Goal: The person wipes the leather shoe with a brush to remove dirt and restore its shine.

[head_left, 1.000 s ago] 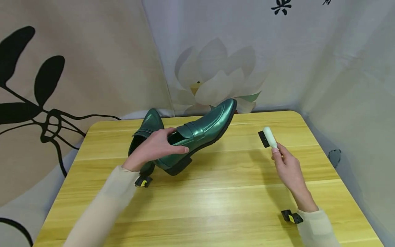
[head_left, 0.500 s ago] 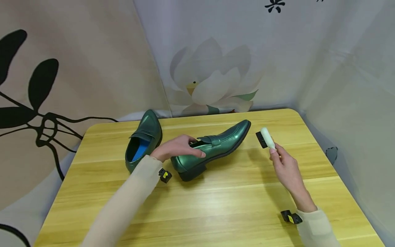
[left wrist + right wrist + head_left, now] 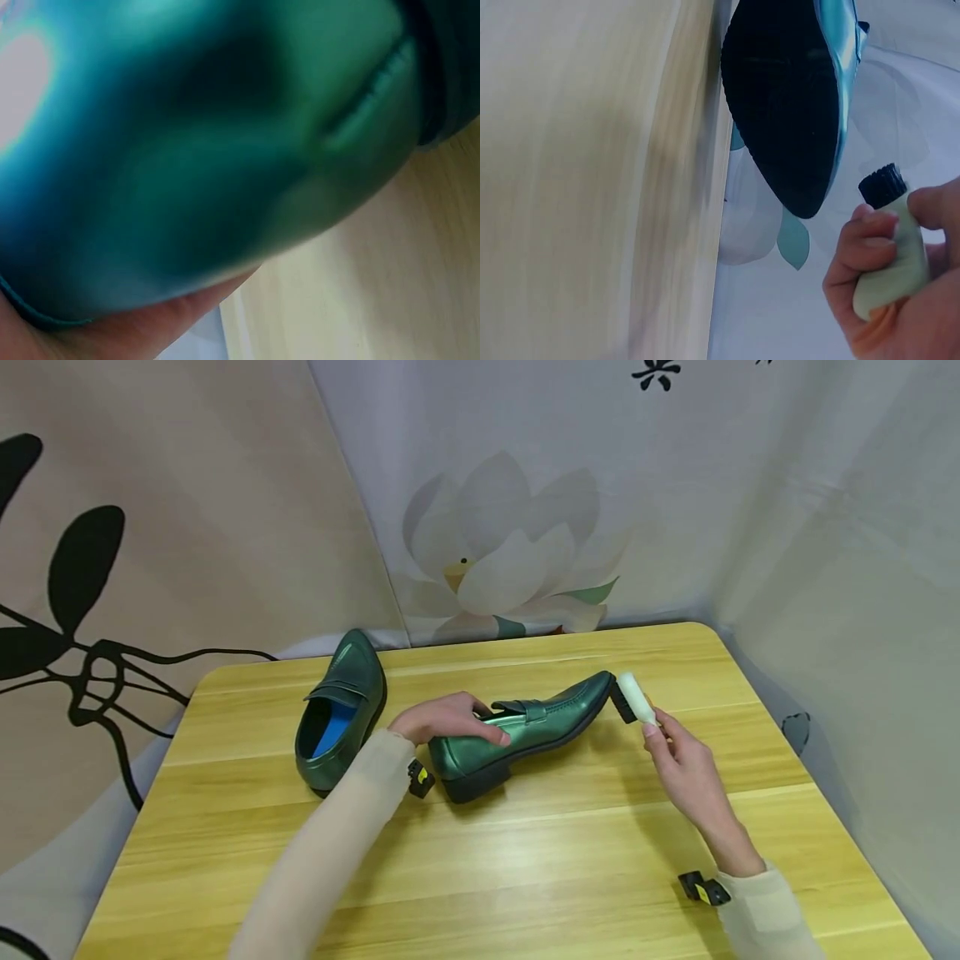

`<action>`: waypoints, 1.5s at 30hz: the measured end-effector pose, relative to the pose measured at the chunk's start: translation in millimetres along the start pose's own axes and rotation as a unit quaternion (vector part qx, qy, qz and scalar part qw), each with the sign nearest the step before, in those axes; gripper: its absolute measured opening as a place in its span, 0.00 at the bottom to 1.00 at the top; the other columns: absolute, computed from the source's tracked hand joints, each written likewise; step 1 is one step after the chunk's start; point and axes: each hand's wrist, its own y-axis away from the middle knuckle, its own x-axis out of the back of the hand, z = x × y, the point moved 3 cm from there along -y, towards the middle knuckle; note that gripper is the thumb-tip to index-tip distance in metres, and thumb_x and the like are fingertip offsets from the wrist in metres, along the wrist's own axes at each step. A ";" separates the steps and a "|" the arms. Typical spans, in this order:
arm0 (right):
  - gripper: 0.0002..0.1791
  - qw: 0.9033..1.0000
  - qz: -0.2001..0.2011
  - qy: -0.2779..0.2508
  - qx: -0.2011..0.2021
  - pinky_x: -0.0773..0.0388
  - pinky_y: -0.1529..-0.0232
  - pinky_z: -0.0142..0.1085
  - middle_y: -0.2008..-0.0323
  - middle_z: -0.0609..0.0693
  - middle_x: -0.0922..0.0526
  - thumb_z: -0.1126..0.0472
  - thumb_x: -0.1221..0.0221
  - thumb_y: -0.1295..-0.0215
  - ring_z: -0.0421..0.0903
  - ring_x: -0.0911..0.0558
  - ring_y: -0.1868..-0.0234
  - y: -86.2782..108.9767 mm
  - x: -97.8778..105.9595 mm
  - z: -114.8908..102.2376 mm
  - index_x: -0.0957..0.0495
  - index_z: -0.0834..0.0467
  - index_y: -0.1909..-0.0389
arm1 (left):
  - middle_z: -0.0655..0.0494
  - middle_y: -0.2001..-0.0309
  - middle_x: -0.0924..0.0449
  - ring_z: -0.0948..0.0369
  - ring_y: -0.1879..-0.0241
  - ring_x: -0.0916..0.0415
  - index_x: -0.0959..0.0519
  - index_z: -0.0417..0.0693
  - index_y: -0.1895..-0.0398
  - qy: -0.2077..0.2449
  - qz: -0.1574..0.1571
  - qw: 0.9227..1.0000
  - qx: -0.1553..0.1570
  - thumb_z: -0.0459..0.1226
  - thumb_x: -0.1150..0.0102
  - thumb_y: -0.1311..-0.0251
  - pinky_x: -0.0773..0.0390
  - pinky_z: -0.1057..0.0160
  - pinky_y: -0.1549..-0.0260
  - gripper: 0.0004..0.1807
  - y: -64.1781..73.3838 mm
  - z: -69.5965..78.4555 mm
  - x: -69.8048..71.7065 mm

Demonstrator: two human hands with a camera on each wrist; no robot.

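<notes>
My left hand [image 3: 453, 720] grips a shiny green loafer [image 3: 558, 717] by its heel opening, thumb on the near side. The toe points right and is tilted up; its dark sole [image 3: 787, 97] shows in the right wrist view. Green leather of the heel [image 3: 195, 165] fills most of the left wrist view, with part of the hand beneath. My right hand [image 3: 686, 772] pinches the pale handle of a small brush [image 3: 636, 697]. Its black bristles face the loafer's toe, very close; whether they touch I cannot tell from the head view.
A second green loafer [image 3: 341, 710] with a blue insole stands upright to the left on the wooden table [image 3: 570, 877]. Behind the table hangs a pale curtain [image 3: 510, 510] printed with a flower. Small black devices [image 3: 703, 888] sit at both wrists.
The held loafer has moved right and lower, away from the other shoe, its toe coming up to the brush. The right hand has shifted slightly left.
</notes>
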 end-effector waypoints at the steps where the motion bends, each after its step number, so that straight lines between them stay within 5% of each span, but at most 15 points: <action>1: 0.31 1.000 -0.006 0.000 0.002 0.32 0.82 0.36 0.59 0.67 0.16 0.49 0.54 0.16 0.44 0.29 0.79 -0.1 -1.6 -0.7 0.33 0.70 0.28 | 0.47 0.29 0.29 0.51 0.32 0.31 0.30 0.41 0.27 -0.001 -0.002 1.000 0.001 0.64 0.31 0.47 0.31 0.44 0.33 0.52 -0.9 -0.7 0.0; 6: 0.29 0.999 -0.023 0.004 0.024 0.32 0.83 0.35 0.62 0.63 0.17 0.51 0.49 0.17 0.45 0.30 0.79 -1.9 -9.4 -4.1 0.32 0.68 0.27 | 0.47 0.28 0.30 0.51 0.31 0.33 0.30 0.41 0.26 -0.004 -0.009 1.000 0.002 0.64 0.31 0.47 0.33 0.44 0.32 0.52 -4.7 -3.7 1.0; 15: 0.27 0.998 -0.023 0.019 0.059 0.28 0.68 0.38 0.59 0.58 0.17 0.53 0.43 0.21 0.51 0.25 0.66 -6.3 -21.5 -15.1 0.27 0.64 0.30 | 0.48 0.28 0.30 0.51 0.30 0.33 0.30 0.41 0.26 -0.002 -0.018 1.000 0.000 0.63 0.31 0.47 0.33 0.45 0.31 0.51 -7.3 -8.1 1.4; 20: 0.27 0.997 -0.026 0.021 0.066 0.23 0.59 0.49 0.48 0.63 0.17 0.53 0.44 0.20 0.55 0.21 0.59 -8.1 -23.7 -18.8 0.28 0.65 0.29 | 0.48 0.27 0.31 0.51 0.29 0.35 0.31 0.42 0.25 0.001 -0.011 1.000 -0.005 0.63 0.31 0.46 0.34 0.45 0.31 0.51 -5.3 -10.8 4.0; 27: 0.29 0.995 -0.026 0.049 0.085 0.25 0.46 0.65 0.37 0.69 0.22 0.53 0.46 0.19 0.67 0.21 0.41 -12.8 -24.5 -25.5 0.31 0.67 0.28 | 0.48 0.29 0.29 0.51 0.31 0.32 0.30 0.43 0.26 0.010 0.043 0.999 -0.017 0.61 0.30 0.44 0.31 0.46 0.33 0.49 4.9 -9.2 7.6; 36: 0.29 0.991 -0.029 0.091 0.089 0.23 0.50 0.63 0.40 0.69 0.21 0.52 0.47 0.18 0.67 0.19 0.45 -24.2 -24.9 -37.7 0.32 0.68 0.28 | 0.47 0.34 0.23 0.50 0.36 0.26 0.26 0.43 0.29 -0.072 0.141 0.985 -0.067 0.64 0.37 0.37 0.26 0.48 0.37 0.43 14.5 -13.1 1.2; 45: 0.31 0.992 -0.045 0.094 0.069 0.23 0.49 0.63 0.40 0.70 0.21 0.50 0.49 0.18 0.66 0.19 0.46 -29.9 -27.1 -41.6 0.34 0.69 0.27 | 0.45 0.30 0.27 0.47 0.30 0.31 0.28 0.43 0.28 -0.084 0.198 0.970 -0.113 0.56 0.41 0.28 0.33 0.45 0.31 0.35 34.2 -31.0 -2.0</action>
